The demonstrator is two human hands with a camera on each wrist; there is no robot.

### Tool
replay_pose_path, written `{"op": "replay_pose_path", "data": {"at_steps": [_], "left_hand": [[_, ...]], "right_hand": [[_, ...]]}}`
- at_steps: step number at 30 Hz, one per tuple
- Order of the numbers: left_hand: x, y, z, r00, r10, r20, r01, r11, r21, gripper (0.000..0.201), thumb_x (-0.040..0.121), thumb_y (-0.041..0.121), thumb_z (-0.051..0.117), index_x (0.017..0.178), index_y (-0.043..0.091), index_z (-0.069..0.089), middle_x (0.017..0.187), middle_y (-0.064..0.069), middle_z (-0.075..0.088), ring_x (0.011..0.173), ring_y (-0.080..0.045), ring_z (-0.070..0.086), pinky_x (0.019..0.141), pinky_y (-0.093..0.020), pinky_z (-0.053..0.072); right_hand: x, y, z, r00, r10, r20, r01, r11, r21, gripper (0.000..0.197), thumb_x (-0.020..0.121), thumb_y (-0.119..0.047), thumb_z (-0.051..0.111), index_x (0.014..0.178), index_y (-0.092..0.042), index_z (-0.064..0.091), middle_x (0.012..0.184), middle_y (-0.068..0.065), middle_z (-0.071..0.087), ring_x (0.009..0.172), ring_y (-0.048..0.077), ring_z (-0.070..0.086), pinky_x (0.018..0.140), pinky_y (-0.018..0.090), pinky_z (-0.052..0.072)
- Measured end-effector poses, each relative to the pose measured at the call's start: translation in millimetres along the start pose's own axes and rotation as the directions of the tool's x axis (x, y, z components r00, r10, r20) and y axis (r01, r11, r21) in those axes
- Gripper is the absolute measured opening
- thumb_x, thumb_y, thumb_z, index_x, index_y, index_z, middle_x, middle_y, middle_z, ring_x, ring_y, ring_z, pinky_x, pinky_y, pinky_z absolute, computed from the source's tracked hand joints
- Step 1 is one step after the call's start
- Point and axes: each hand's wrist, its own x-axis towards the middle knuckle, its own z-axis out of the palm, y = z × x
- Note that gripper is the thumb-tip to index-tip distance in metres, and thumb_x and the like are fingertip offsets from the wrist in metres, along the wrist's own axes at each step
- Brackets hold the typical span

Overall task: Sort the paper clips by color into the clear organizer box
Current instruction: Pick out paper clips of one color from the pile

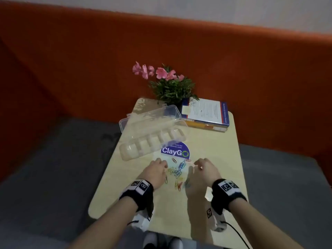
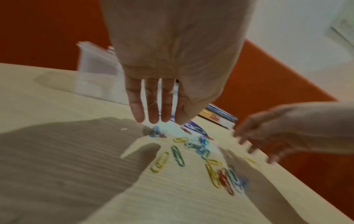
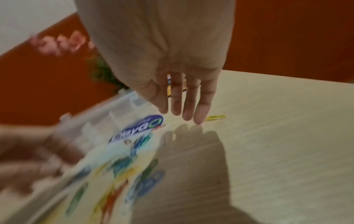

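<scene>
Several coloured paper clips (image 1: 177,172) lie scattered on the pale wooden table (image 1: 215,159), blue, yellow, green and red ones mixed together (image 2: 201,154). My left hand (image 1: 155,170) hovers just left of the pile, its fingers (image 2: 153,109) straight and holding nothing. To the right of the pile, my right hand (image 1: 203,169) hovers too, fingers (image 3: 188,103) straight and empty. One yellow clip (image 3: 215,117) lies apart beside the right fingertips. The clear organizer box (image 1: 152,139) stands open beyond the clips, its compartments showing nothing inside.
A blue ClayGo sticker (image 1: 175,151) sits between box and clips. A potted plant with pink flowers (image 1: 170,85) and a stack of books (image 1: 206,114) stand at the table's far edge. An orange sofa back (image 1: 71,60) lies behind.
</scene>
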Motion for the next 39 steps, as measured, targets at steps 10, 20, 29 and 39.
{"op": "replay_pose_path", "data": {"at_steps": [10,20,29,39], "left_hand": [[-7,5,22,0.989,0.12,0.089,-0.141,0.947,0.29,0.054,0.094,0.008,0.039,0.145,0.024,0.033,0.151,0.003,0.032,0.129,-0.025,0.036,0.099,-0.04,0.041],[10,-9,14,0.985,0.1,0.139,-0.148,0.906,0.396,0.057,0.094,0.009,0.045,0.147,0.024,0.031,0.156,0.002,0.029,0.131,-0.027,0.036,0.103,-0.043,0.038],[25,15,1,0.996,0.073,-0.06,-0.062,0.983,0.171,0.034,0.097,0.014,0.04,0.128,0.016,0.054,0.129,-0.005,0.055,0.117,-0.024,0.052,0.099,-0.038,0.045],[57,31,8,0.997,-0.001,-0.079,0.006,0.998,0.056,0.032,0.096,0.017,0.048,0.127,0.012,0.052,0.132,-0.008,0.051,0.122,-0.027,0.05,0.101,-0.039,0.045]], "right_hand": [[1,-15,31,0.936,-0.243,0.255,0.34,0.808,-0.481,0.065,0.078,-0.03,0.056,0.139,-0.027,0.034,0.147,-0.003,0.032,0.128,0.026,0.036,0.095,0.043,0.039],[-5,0,25,0.983,-0.14,0.122,0.171,0.941,-0.293,0.044,0.085,-0.023,0.055,0.128,-0.021,0.051,0.131,0.005,0.046,0.119,0.026,0.045,0.096,0.04,0.043],[31,-20,12,0.99,-0.139,-0.03,0.132,0.977,-0.169,0.039,0.091,-0.026,0.045,0.128,-0.016,0.054,0.125,0.01,0.054,0.115,0.03,0.05,0.096,0.041,0.045],[54,-13,25,0.973,-0.227,-0.027,0.199,0.898,-0.393,0.033,0.092,-0.029,0.045,0.112,-0.014,0.067,0.113,0.01,0.06,0.106,0.03,0.054,0.085,0.035,0.044]]}}
